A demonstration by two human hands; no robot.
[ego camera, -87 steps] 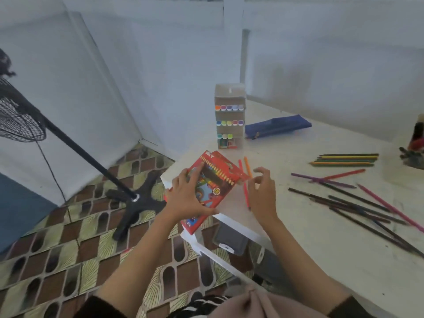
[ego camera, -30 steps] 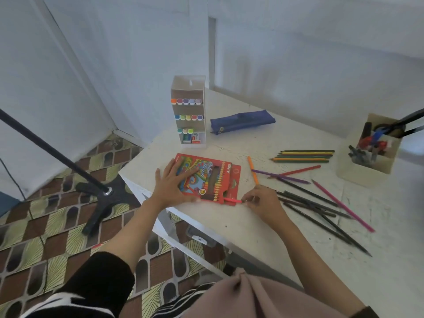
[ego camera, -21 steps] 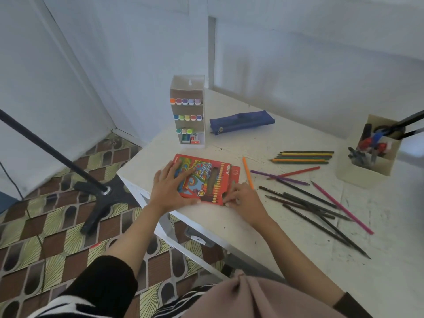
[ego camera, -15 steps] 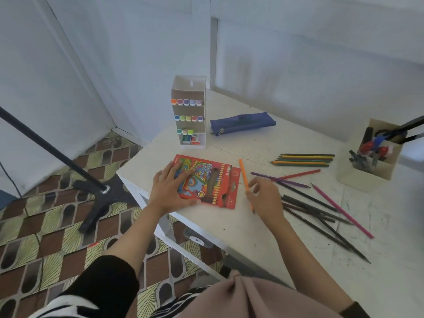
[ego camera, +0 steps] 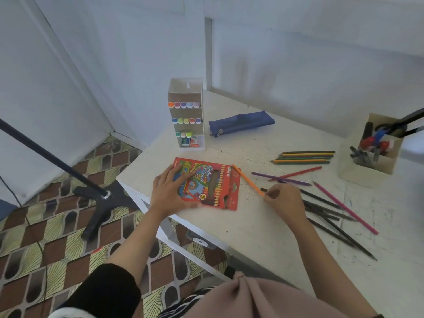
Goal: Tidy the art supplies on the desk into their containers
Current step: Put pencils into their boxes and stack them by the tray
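- The right hand (ego camera: 282, 200) pinches the back end of the orange pencil (ego camera: 246, 179) with curled fingertips. The pencil slants away to the left of this hand, and its far tip sits at the open end of the pencil box (ego camera: 213, 187). I think it is held that way so it can slide in.
- The left hand (ego camera: 174, 191) lies flat on the box with its fingers straight and spread. It presses down, most likely so the box does not slip when the pencil goes in.
- The box lies flat on the desk (ego camera: 252, 226), between the two hands, with its open flap on the right-hand side.
- Just to the right of the right hand lies a messy bunch of dark pencils (ego camera: 325, 216), with a pink pencil (ego camera: 344, 207) across them. They are not packed yet.
- A bit past the right hand, a purple pencil (ego camera: 280, 179) and a red pencil (ego camera: 296, 173) cross each other.
- Farther on is a neat row of pencils (ego camera: 302, 157).
- Far past both hands are a blue pencil case (ego camera: 241, 122) and a marker stand (ego camera: 187, 115).
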